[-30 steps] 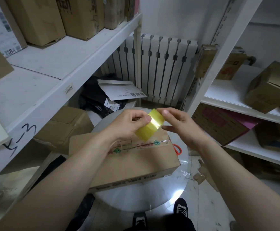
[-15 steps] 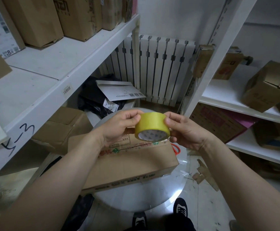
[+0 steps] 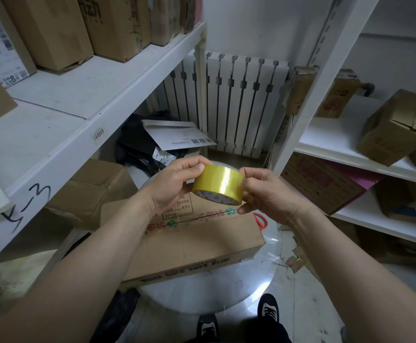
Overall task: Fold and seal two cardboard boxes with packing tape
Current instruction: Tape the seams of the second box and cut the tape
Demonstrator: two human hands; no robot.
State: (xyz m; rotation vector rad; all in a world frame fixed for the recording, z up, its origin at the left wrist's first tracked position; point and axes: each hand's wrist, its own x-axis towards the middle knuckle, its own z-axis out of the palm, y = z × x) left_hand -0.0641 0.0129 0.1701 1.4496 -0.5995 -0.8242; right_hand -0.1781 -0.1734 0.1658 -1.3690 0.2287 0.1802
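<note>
A roll of yellow packing tape [image 3: 218,184] is gripped between the left hand [image 3: 172,186] and right hand [image 3: 268,194], fingers curled round its sides, above a cardboard box [image 3: 202,243] laid on the round tabletop [image 3: 202,300]. The box's far edge is hidden behind them.

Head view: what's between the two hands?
The tape roll, pinched on one side by the left hand and on the other by the right hand, held over the box. The head view shows it.
</note>
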